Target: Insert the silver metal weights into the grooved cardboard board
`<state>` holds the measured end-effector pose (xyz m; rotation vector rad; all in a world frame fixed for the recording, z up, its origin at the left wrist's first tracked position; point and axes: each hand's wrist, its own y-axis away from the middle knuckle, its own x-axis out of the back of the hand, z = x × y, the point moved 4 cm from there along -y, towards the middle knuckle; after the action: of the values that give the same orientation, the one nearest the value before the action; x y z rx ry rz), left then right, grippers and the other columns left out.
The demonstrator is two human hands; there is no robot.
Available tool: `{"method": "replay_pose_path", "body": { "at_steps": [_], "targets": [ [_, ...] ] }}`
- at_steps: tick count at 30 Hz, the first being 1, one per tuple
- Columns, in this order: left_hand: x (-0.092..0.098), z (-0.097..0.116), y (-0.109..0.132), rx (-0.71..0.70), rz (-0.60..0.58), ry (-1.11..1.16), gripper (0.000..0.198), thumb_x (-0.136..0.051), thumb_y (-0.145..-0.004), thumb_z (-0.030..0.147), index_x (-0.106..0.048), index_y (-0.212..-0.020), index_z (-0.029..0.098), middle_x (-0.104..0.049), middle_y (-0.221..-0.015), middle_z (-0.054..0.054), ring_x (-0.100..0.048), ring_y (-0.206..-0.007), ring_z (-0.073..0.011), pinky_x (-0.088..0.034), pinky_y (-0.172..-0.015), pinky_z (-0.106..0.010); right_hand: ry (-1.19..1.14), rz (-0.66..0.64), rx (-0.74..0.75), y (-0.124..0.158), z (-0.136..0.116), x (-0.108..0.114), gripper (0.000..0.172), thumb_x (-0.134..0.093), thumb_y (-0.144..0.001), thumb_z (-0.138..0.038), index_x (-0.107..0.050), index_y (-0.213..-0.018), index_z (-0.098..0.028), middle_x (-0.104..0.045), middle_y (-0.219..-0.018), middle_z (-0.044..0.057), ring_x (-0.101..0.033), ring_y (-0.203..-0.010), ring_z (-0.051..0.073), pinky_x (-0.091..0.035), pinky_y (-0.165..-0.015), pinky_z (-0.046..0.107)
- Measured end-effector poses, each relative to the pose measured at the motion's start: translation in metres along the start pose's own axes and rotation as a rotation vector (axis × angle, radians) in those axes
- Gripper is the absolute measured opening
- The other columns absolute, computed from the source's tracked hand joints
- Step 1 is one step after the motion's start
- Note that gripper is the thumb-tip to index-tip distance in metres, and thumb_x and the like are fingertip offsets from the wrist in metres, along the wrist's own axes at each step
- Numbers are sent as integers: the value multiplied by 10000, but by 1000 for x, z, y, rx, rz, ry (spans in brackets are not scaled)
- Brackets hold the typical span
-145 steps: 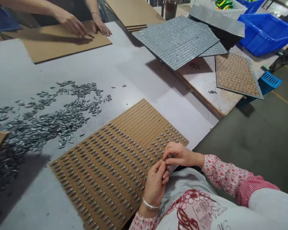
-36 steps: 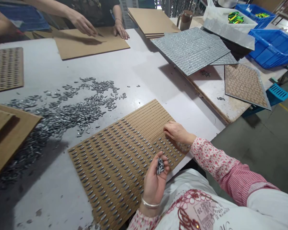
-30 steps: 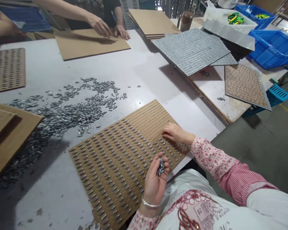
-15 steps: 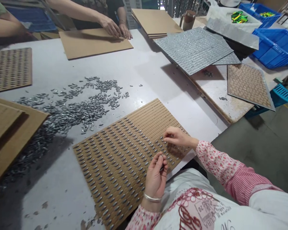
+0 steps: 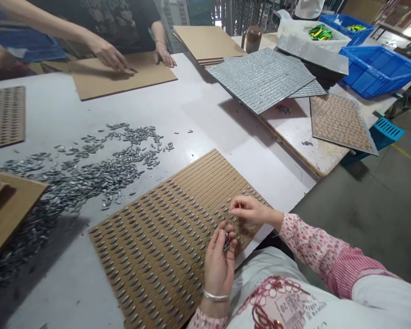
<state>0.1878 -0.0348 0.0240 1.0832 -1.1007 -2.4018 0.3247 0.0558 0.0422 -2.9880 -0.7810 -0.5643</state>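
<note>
A cardboard sheet (image 5: 205, 183) with parallel slits lies on the table before me. Rows of small grey oval pieces (image 5: 150, 228) sit in its slits, while the far right part is bare brown. My left hand (image 5: 221, 260), with a bracelet at the wrist, is curled over the sheet's near edge around several grey pieces (image 5: 226, 241). Just beyond it, my right hand (image 5: 248, 210) is pinched low over the sheet; whatever is between its fingertips is too small to make out. A large heap of loose grey pieces (image 5: 99, 173) spreads across the table left of the sheet.
Across the table, a person's hands (image 5: 111, 55) rest on a plain cardboard sheet (image 5: 140, 75). Stacked cardboard (image 5: 205, 41), silvery slatted sheets (image 5: 263, 77), a patterned board (image 5: 340, 119), a mug (image 5: 253, 39) and blue crates (image 5: 380, 68) stand beyond. Boards (image 5: 13, 196) overhang the left side.
My left hand has opened slightly, so the pieces inside show more. My right hand stays pinched by the slits. The other person's hand has moved left over their sheet. The camera view has shifted.
</note>
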Motion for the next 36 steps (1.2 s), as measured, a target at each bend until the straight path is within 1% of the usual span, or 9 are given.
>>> {"method": "replay_pose_path", "body": {
  "at_steps": [3,7,14,20,25,27,31,33,36],
  "targets": [
    [0,0,1,37,0,-20,229,-621,-761,148,-642,-989,140,-661,-935,-98,-629,-749,-119,-532,-633,-197,334,185,-8,-13,12,25,131,-541,-846,-251,-566,-767,-150,-580,-771,18,-484,-756,127,-371,-745,265],
    [-2,-4,3,106,-60,-7,172,-643,-751,164,-649,-918,122,-635,-771,-50,-559,-565,-54,-478,-496,-129,644,161,-50,-27,31,38,99,-564,-830,-236,-587,-764,-167,-610,-805,32,-470,-797,155,-332,-775,295],
    [-2,-7,3,121,-115,31,236,-644,-738,133,-637,-974,122,-628,-827,-70,-600,-719,-112,-522,-641,-212,708,70,-30,-31,37,39,111,-554,-844,-259,-599,-777,-182,-613,-812,20,-474,-782,146,-330,-753,272],
    [-1,-9,2,129,-120,20,194,-695,-690,152,-635,-875,153,-636,-843,-52,-599,-703,-109,-513,-613,-206,771,134,-57,-31,40,35,91,-587,-813,-259,-605,-774,-179,-614,-837,43,-469,-837,176,-330,-752,294],
    [-3,-7,2,101,-76,17,220,-720,-670,169,-643,-875,147,-636,-887,-51,-605,-757,-113,-515,-659,-210,562,228,7,-20,20,34,63,-593,-805,-222,-596,-780,-164,-613,-795,40,-487,-805,164,-357,-792,311],
    [-4,-7,2,90,-70,13,260,-724,-668,170,-639,-913,146,-631,-840,-40,-587,-696,-86,-501,-620,-183,351,128,102,-13,4,27,98,-567,-830,-241,-606,-794,-159,-617,-797,36,-513,-798,145,-384,-786,291],
    [-4,-8,1,71,-49,6,258,-746,-649,203,-610,-862,149,-614,-728,-10,-547,-591,-57,-462,-532,-144,18,-209,207,6,-21,0,182,-570,-829,-319,-632,-872,-153,-621,-819,32,-548,-787,120,-425,-749,244],
    [-4,-7,1,63,-39,-2,247,-752,-642,221,-593,-818,154,-589,-660,12,-519,-537,-48,-432,-480,-129,-86,-241,149,12,-23,-10,216,-582,-817,-347,-629,-871,-144,-612,-812,29,-547,-752,109,-433,-698,223],
    [-6,-5,2,41,-58,-16,222,-708,-695,248,-607,-868,153,-607,-701,-7,-532,-559,-58,-439,-482,-135,-269,-158,30,13,-13,-12,245,-564,-826,-376,-595,-866,-136,-610,-803,26,-553,-714,102,-436,-644,212]
  ]
}}
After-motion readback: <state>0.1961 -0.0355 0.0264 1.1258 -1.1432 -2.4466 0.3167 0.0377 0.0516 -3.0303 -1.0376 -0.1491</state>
